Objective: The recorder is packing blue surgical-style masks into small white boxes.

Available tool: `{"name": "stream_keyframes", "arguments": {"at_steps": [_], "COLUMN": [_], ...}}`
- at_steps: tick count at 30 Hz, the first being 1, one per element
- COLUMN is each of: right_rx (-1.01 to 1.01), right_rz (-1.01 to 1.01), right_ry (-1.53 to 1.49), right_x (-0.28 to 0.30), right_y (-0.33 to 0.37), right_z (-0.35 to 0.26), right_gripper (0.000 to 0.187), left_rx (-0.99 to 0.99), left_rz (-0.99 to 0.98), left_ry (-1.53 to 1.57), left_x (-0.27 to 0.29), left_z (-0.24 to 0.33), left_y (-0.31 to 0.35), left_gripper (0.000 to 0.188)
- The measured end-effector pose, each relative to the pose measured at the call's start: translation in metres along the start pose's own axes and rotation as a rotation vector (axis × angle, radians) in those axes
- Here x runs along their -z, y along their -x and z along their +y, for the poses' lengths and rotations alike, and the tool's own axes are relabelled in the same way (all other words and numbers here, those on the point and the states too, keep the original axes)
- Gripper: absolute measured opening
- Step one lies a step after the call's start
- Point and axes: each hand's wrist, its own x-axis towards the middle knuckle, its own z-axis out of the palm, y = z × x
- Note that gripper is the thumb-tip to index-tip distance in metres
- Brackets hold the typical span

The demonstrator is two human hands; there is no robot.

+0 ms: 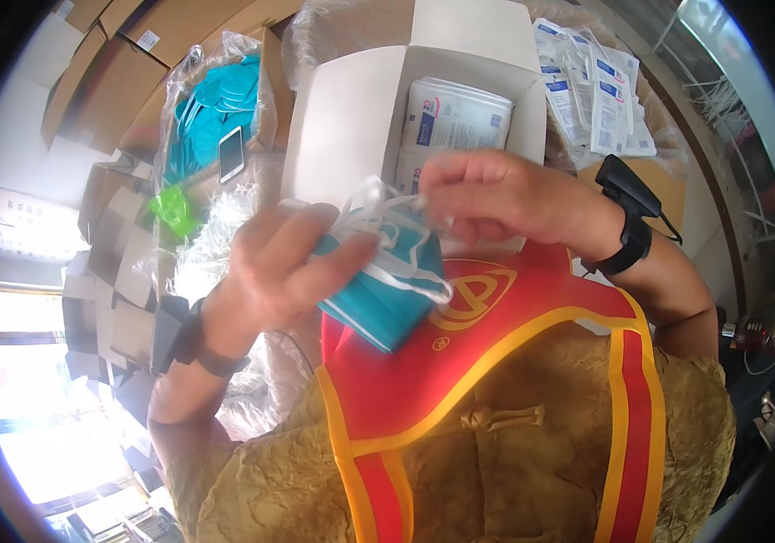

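Observation:
My left hand [277,262] grips a folded teal piece [385,312] with white straps, its fingers closed over the upper left part. Its exact kind does not show. Loops of white strap [405,258] lie bunched across its top. Just to the right, my right hand [487,199] has its fingers curled together at the strap ends. Motion blurs those fingertips, and a white strap seems to run into them. Beyond both hands stands an opened white carton [347,118] holding white printed packets [456,116].
A plastic-lined box at the far left holds teal pieces [215,113], with a phone [231,154] at its edge. White straps [224,231] and a green plastic scrap [173,211] lie nearer. Printed packets [600,86] fill a lined box at far right. Cardboard boxes [120,81] line the left.

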Motion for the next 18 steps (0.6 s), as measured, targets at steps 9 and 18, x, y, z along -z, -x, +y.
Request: {"name": "stream_keyframes", "arguments": {"at_steps": [9, 18], "right_rx": [0.065, 0.09], "right_rz": [-0.044, -0.057], "right_ry": [-0.045, 0.183], "right_x": [-0.015, -0.015], "right_y": [-0.011, -0.018], "right_z": [-0.019, -0.006], "right_gripper": [0.015, 0.023], "left_rx": [-0.036, -0.052], "left_rz": [-0.09, -0.014], "left_ry": [0.023, -0.004], "left_x": [0.004, 0.0], "left_z": [0.005, 0.008], "left_y": [-0.007, -0.011], "left_gripper": [0.042, 0.038]}}
